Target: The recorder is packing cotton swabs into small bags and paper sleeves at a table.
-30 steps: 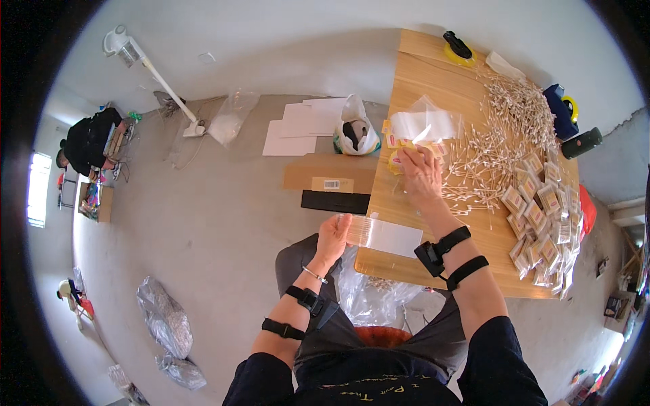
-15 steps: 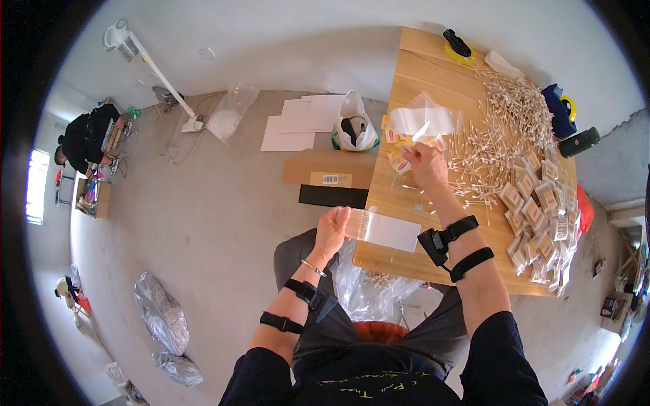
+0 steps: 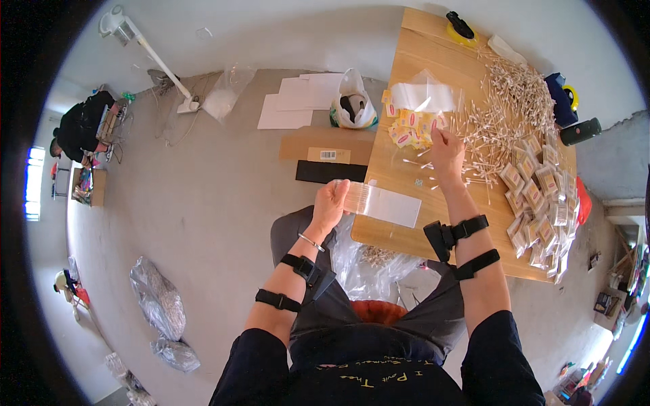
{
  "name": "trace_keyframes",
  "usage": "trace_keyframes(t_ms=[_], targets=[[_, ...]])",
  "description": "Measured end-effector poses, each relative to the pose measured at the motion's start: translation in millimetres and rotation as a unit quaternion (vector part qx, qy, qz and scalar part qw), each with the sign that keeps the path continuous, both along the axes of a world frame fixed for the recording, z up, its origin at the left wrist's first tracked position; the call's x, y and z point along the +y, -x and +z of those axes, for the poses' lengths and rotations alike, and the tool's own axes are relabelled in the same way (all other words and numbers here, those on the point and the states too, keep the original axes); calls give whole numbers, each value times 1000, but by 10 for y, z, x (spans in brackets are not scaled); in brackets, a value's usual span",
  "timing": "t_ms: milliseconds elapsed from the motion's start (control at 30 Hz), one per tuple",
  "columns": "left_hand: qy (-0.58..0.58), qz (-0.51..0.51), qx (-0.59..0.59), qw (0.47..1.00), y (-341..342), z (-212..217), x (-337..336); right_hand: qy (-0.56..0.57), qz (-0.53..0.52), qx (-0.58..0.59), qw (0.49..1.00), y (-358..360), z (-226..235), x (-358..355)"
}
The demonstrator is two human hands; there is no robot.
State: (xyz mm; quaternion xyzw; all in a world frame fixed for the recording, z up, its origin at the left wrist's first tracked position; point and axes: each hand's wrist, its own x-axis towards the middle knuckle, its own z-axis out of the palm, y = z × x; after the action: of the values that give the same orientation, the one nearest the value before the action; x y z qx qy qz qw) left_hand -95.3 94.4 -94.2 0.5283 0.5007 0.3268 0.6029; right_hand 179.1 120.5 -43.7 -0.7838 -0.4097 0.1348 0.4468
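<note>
My left hand (image 3: 330, 207) grips one end of a clear plastic packet with a row of cotton swabs (image 3: 357, 198) inside. The packet's pale flat sleeve (image 3: 394, 207) reaches out over the near left corner of the table. Further right, my right hand (image 3: 448, 157) is closed above the tabletop, its fingertips together by the small yellow printed cards (image 3: 410, 127); what they pinch, if anything, is too small to make out. A heap of loose cotton swabs (image 3: 518, 101) spreads beside that hand. Filled swab packets (image 3: 535, 193) are piled at the table's right side.
White plastic sleeves (image 3: 423, 97) lie behind the cards. A tape dispenser (image 3: 460, 28), a dark cylinder (image 3: 580, 132) and a blue holder (image 3: 558, 100) stand along the far edges. Left of the wooden table (image 3: 433, 40) are a cardboard box (image 3: 328, 145) and a white bag (image 3: 352, 81). Another person (image 3: 81, 125) works far left.
My right hand has moved right, off the yellow cards, and a white strip no longer shows at its fingertips. My left hand keeps its grip on the packet. The whole view has shifted slightly.
</note>
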Motion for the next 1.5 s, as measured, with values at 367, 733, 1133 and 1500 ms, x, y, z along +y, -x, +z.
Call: trace_keyframes(t_ms=[367,733,1133,1500], targets=[[4,9,-10,1000,23,29,-24,168,72,368,912,1044,163,-855],[-2,11,5,1000,21,32,-35,228,106,255,934,1202,-81,-881],[11,16,-27,999,16,20,-38,273,134,42,952,1258,142,-755],[-3,24,-3,1000,22,-28,-32,223,146,205,942,1106,-94,-701]])
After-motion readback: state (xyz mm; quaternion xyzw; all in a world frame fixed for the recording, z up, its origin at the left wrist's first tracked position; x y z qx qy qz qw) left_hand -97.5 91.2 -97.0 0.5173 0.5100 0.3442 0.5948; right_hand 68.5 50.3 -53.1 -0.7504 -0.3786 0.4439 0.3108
